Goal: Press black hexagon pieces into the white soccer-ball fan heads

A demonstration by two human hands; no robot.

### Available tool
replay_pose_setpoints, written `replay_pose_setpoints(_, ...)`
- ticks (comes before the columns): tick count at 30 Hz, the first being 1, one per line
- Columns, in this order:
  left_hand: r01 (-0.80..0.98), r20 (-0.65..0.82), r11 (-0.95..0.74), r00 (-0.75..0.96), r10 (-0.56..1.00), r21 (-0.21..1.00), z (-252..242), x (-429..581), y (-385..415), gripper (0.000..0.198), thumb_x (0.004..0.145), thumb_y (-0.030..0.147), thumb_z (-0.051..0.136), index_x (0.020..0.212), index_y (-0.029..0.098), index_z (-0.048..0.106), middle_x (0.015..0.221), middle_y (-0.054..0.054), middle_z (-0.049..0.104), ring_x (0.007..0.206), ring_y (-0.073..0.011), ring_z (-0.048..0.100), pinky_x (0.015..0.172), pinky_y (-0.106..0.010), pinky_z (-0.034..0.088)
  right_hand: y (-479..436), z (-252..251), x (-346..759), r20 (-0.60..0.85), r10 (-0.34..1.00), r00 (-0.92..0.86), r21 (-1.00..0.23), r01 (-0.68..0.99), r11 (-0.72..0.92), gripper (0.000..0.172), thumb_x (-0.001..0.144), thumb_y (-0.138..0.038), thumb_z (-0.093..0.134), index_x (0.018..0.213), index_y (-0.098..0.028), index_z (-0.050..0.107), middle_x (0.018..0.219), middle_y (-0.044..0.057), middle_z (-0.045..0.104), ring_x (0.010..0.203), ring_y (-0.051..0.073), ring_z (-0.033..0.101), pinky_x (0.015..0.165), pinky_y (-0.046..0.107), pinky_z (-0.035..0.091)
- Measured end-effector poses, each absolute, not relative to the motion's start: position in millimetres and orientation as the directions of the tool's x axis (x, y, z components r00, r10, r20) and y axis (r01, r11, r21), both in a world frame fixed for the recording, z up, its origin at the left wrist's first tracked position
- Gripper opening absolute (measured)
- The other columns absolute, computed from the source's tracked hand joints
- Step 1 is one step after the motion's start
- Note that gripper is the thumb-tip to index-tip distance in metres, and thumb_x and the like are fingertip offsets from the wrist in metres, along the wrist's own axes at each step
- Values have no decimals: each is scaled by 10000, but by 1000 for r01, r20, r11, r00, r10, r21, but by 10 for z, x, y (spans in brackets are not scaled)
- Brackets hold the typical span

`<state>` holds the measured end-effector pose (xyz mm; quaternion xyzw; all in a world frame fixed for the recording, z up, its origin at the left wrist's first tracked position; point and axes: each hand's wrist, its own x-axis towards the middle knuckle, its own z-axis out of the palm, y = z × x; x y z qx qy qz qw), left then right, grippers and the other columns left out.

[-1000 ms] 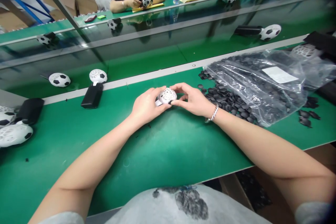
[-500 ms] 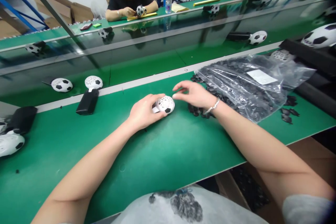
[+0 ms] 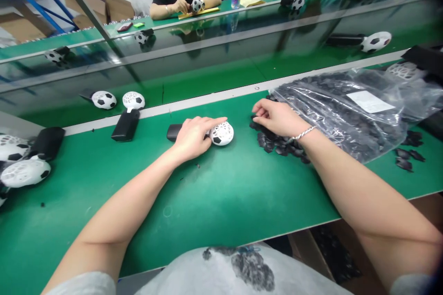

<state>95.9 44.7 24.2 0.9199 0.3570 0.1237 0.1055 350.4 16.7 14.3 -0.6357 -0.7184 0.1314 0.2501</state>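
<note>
A small hand fan with a white football-patterned mesh head [image 3: 222, 133] and a black handle [image 3: 173, 132] lies on the green table [image 3: 214, 193]. My left hand [image 3: 194, 137] rests on it, fingers curled over the neck and head. My right hand [image 3: 277, 117] has reached to a heap of small black pieces [image 3: 277, 143] beside the fan. Its fingertips are pinched together on the heap; what they hold is too small to make out.
A clear plastic bag [image 3: 356, 110] of black pieces lies at the right. Another fan [image 3: 128, 113] lies at the back left, more fan heads [image 3: 24, 170] at the far left. A conveyor belt [image 3: 207, 73] runs behind. A person works across it.
My right hand left the fan head and moved right to the heap of black pieces. My left hand laid the fan down flat, so its black handle now shows.
</note>
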Motion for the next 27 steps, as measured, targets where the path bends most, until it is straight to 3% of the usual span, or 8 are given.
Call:
replay_pose_setpoints(3, 632, 165, -711, 700, 694, 309, 227, 935, 479, 642, 687, 40, 406, 1253, 337, 463, 1216, 38, 579, 1075, -203, 513, 910, -378, 355, 32, 215, 3240, 183, 967, -175, -643, 723, 253, 101, 782, -241, 532, 849, -205, 598, 784, 24, 650, 718, 169, 598, 663, 301, 471)
replay_pose_setpoints(6, 635, 177, -710, 694, 698, 305, 203, 902, 522, 644, 695, 21, 384, 1255, 331, 459, 1252, 55, 551, 1167, -192, 455, 1011, -419, 269, -53, 225, 3064, 198, 949, -247, -683, 660, 314, 73, 793, -267, 532, 798, -202, 566, 750, 15, 633, 691, 159, 586, 645, 287, 465)
replay_pose_setpoints(11, 606, 195, -739, 719, 667, 294, 159, 875, 558, 615, 729, 40, 382, 1267, 333, 437, 1302, 72, 505, 1221, -191, 398, 1058, -452, 201, -89, 197, 2961, 267, 889, -372, -608, 650, 455, 171, 833, -211, 442, 958, -186, 556, 826, 41, 616, 743, 156, 572, 676, 278, 449)
replay_pose_setpoints(14, 601, 199, -745, 724, 661, 288, 152, 873, 559, 609, 735, 39, 374, 1269, 325, 439, 1300, 67, 509, 1220, -194, 398, 1056, -452, 207, -76, 182, 2973, 299, 873, -387, -523, 698, 488, 202, 831, -171, 422, 895, -182, 613, 829, 54, 620, 765, 162, 569, 703, 287, 436)
replay_pose_setpoints(18, 601, 196, -743, 723, 662, 294, 163, 871, 561, 620, 732, 36, 376, 1273, 334, 431, 1296, 70, 512, 1225, -199, 392, 1055, -460, 210, -64, 205, 3030, 319, 904, -286, -487, 769, 415, 151, 808, -185, 483, 855, -175, 626, 795, 50, 620, 732, 166, 558, 683, 297, 432)
replay_pose_setpoints(20, 612, 196, -735, 714, 672, 293, 169, 867, 571, 623, 730, 35, 378, 1274, 335, 431, 1297, 72, 510, 1230, -201, 387, 1059, -460, 204, -95, 252, 3040, 244, 927, -285, -544, 751, 374, 103, 797, -224, 529, 802, -185, 624, 776, 35, 621, 705, 156, 560, 668, 287, 437)
replay_pose_setpoints(23, 634, 195, -719, 697, 691, 285, 171, 856, 595, 627, 727, 31, 376, 1277, 327, 431, 1307, 72, 500, 1238, -204, 379, 1065, -456, 195, -205, 323, 2990, -8, 906, -423, -645, 695, 319, 116, 718, -294, 652, 760, -193, 612, 746, 9, 614, 646, 137, 564, 601, 252, 442)
replay_pose_setpoints(27, 635, 194, -717, 695, 693, 286, 160, 845, 616, 648, 717, 21, 374, 1285, 330, 416, 1315, 74, 491, 1244, -195, 374, 1070, -457, 187, -364, 322, 2835, -191, 852, -488, -520, 786, 334, 261, 637, -256, 738, 848, -180, 604, 814, 27, 585, 598, 124, 537, 537, 240, 412)
